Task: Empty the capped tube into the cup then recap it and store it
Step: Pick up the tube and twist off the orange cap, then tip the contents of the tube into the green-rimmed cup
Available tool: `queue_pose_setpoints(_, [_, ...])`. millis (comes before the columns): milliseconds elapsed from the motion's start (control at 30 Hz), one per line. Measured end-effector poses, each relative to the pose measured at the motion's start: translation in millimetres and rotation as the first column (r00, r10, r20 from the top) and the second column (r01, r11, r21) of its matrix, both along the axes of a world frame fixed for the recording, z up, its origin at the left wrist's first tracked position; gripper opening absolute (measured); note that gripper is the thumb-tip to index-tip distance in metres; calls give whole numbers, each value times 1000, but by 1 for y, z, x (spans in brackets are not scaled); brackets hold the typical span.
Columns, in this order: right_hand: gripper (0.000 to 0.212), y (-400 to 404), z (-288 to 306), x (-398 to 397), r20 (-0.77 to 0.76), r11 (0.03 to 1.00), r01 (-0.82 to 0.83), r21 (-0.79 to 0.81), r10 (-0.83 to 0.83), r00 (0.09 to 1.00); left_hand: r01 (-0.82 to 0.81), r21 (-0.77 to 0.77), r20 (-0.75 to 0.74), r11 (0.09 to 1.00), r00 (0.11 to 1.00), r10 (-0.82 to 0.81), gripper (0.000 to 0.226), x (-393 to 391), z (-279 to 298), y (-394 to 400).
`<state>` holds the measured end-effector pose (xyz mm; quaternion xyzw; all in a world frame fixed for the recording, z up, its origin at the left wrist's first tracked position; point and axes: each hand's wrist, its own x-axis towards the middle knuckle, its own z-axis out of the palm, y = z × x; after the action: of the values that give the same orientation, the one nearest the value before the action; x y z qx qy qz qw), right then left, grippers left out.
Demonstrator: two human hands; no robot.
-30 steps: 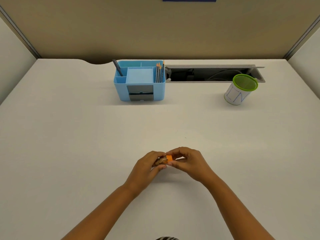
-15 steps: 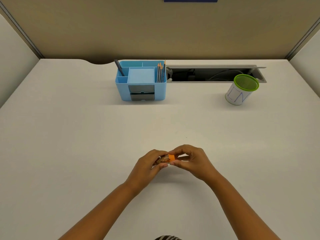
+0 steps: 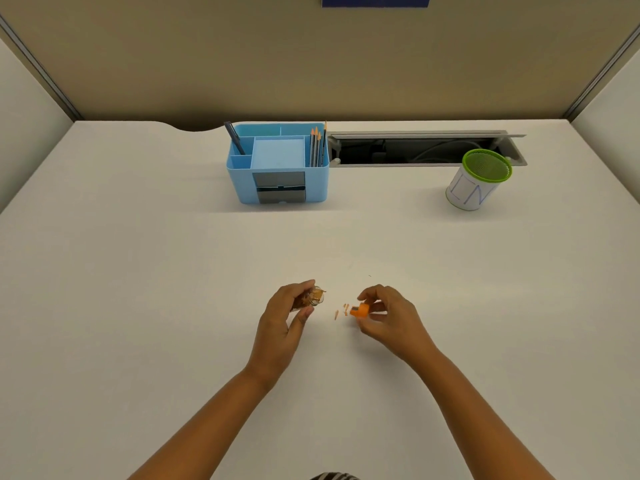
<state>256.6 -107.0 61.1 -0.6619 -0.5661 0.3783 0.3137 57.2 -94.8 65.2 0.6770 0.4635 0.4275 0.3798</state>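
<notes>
My left hand grips a small clear tube filled with orange-brown bits; its open mouth points right. My right hand pinches the orange cap, held apart from the tube. A few small orange scraps lie on the white desk between the two hands. The cup, white with a green mesh rim, stands at the back right, far from both hands.
A blue desk organizer with pencils, a pen and a note pad stands at the back centre. Behind the cup runs an open cable tray in the desk. Partition walls enclose the desk on three sides.
The cap has come off the tube. My right hand moved right with the cap, my left hand stayed holding the tube, and a few orange scraps now lie between them.
</notes>
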Motion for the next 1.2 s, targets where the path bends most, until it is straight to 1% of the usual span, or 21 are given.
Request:
queue_pose_setpoints(67, [26,-3,-5,7,57,999,49,19,-50,997,-16,-19,17,1000,1000,16,27,-1,0,-1])
queue_pose_setpoints(167, [23,-6,-12,14,184,1000,20,15,-23,983,-30,-64,39,998,999,32,30,-2,-1,-4])
queue_pose_setpoints(300, [21,-4,-15,13,259,1000,-26,16,21,966,-41,-108,30,993,999,44,27,0,-6,-6])
queue_pose_setpoints(433, [29,-1,-14,12,323,999,-38,15,31,946,-44,-132,37,990,998,50,27,3,-4,-4])
queue_pose_setpoints(533, [33,0,-12,6,451,994,-83,75,40,892,-49,-118,28,992,998,53,27,3,-4,-3])
queue_pose_setpoints(633, [28,0,-11,-6,550,983,-131,128,39,834,-54,-120,21,991,998,57,28,2,-5,-3])
queue_pose_setpoints(700, [26,0,-11,-11,574,981,-140,131,40,818,-55,-121,15,991,998,58,29,2,-5,-3])
queue_pose_setpoints(767, [25,0,-11,-14,558,984,-119,135,24,830,-56,-123,18,991,998,59,29,3,-4,-4])
queue_pose_setpoints(800, [24,0,-8,-16,514,986,-93,137,9,857,-58,-122,21,991,998,61,28,3,-3,-5])
queue_pose_setpoints(833, [24,0,-5,-20,422,990,-51,131,-9,906,-60,-120,24,991,998,64,27,5,-3,-5])
queue_pose_setpoints(867, [24,-1,0,-24,281,995,4,103,-33,959,-61,-119,27,991,998,65,27,6,-2,-5])
queue_pose_setpoints(900, [25,-2,5,-28,116,997,58,49,-64,991,-58,-118,33,991,998,62,28,9,0,-5])
queue_pose_setpoints(933, [28,-2,11,-32,-37,995,93,-27,-94,995,-51,-117,39,992,998,56,28,11,1,-5])
queue_pose_setpoints(967, [31,-2,16,-35,-177,988,100,-116,-120,977,-41,-114,47,993,998,47,28,15,3,-4])
queue_pose_setpoints(1000, [34,-2,20,-38,-321,974,82,-212,-149,935,-29,-109,58,994,998,35,28,18,5,-4])
queue_pose_setpoints(1033, [38,-2,23,-39,-480,953,47,-299,-193,856,-14,-103,69,995,997,21,29,22,7,-2])
queue_pose_setpoints(1067, [40,-2,24,-39,-625,931,3,-366,-248,740,-3,-93,78,996,997,10,29,25,9,-2])
queue_pose_setpoints(1100, [39,-1,26,-36,-729,914,-33,-405,-301,615,5,-79,84,997,996,2,28,29,11,1])
queue_pose_setpoints(1133, [38,0,28,-34,-787,900,-58,-433,-346,511,11,-71,88,997,996,-5,27,32,13,2])
queue_pose_setpoints(1167, [37,1,28,-31,-818,888,-73,-454,-383,430,15,-67,92,998,996,-9,27,35,14,5])
queue_pose_setpoints(1200, [36,1,28,-28,-833,878,-84,-472,-413,368,19,-66,103,998,995,-12,27,38,15,6])
